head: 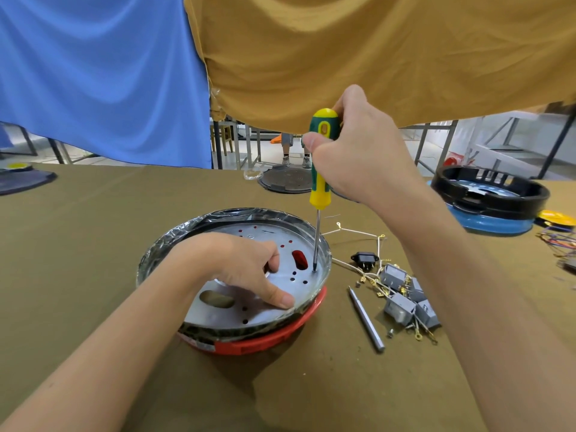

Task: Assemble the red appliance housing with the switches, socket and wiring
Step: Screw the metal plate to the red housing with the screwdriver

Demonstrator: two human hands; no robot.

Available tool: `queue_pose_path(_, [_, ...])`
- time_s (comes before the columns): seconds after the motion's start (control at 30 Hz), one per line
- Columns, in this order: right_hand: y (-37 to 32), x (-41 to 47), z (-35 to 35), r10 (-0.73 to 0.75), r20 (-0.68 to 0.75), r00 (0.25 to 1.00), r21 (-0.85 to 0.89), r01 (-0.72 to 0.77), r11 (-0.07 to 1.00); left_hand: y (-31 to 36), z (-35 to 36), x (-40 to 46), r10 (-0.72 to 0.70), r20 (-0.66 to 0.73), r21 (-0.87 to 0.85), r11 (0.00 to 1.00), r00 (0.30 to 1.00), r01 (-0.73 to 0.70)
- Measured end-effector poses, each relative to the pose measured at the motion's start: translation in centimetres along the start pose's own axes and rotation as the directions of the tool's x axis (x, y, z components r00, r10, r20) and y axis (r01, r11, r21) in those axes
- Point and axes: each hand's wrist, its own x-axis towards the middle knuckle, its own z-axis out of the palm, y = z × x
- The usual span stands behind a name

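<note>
from the head view, the red housing (271,336) sits near the middle of the desk (93,232), upside down, with a round silver metal plate (274,294) lying inside its plastic-wrapped rim. the left hand (246,269) rests on that plate, fingers curled down and thumb pressed flat near the plate's near edge, holding nothing. the right hand (355,151) grips the yellow and green screwdriver (321,157) upright, its tip touching the plate beside a red oval slot. to the right of the housing lie the black socket (364,260), grey switches (408,297) tangled in white wiring (355,233), and a loose metal rod (366,319). farther right, a black ring (489,188) sits stacked on a blue housing (492,222).
</note>
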Motion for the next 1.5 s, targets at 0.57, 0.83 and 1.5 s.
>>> queue_pose_path(0.57, [0.9, 0.4, 0.2, 0.002, -0.033, 0.999, 0.022, -0.001, 1.000, -0.1, 0.0, 0.2, 0.002, 0.004, 0.024, 1.000, 1.000, -0.002])
queue_pose_path(0.83, [1.0, 0.3, 0.3, 0.001, -0.044, 0.999, 0.011, -0.001, 1.000, 0.1, 0.0, -0.1, -0.011, 0.003, 0.035, 0.999, 1.000, 0.011])
queue_pose_path(1.5, [2.3, 0.5, 2.3, -0.283, -0.008, 0.959, 0.354, 0.268, 0.896, 0.3, 0.1, -0.6, -0.002, -0.033, 0.087, 0.996, 0.999, 0.005])
